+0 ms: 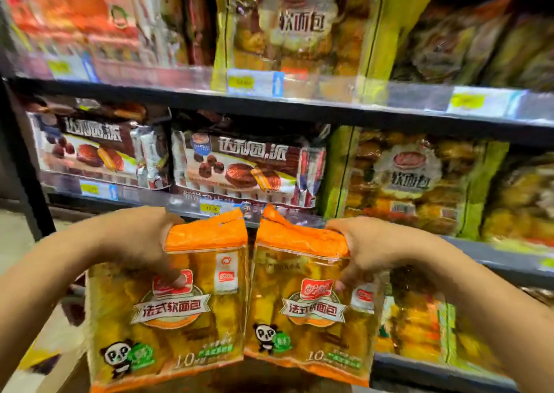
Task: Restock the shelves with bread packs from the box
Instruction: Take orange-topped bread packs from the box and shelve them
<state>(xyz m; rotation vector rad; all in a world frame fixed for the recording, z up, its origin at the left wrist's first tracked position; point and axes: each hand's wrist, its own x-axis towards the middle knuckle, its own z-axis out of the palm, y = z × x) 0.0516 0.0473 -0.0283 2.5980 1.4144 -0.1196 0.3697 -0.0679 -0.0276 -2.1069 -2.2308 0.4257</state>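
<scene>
though blurred, packed shop shelves (pixel 329 113)

The left forearm (pixel 45 275) comes in from the lower left corner of the view, the right forearm (pixel 479 287) from the lower right, both bare and angled inward; the hands sit at about the same height, near each other but apart. The left hand (pixel 141 243) grips the top outer corner of the left bread pack (pixel 168 326), its thumb (pixel 179 280) laid down over the front, the other fingers hidden behind. The right hand (pixel 371 252) mirrors it on the right bread pack (pixel 311 326), thumb (pixel 341 285) on the front, fingers out of sight; blur softens both outlines.
</scene>
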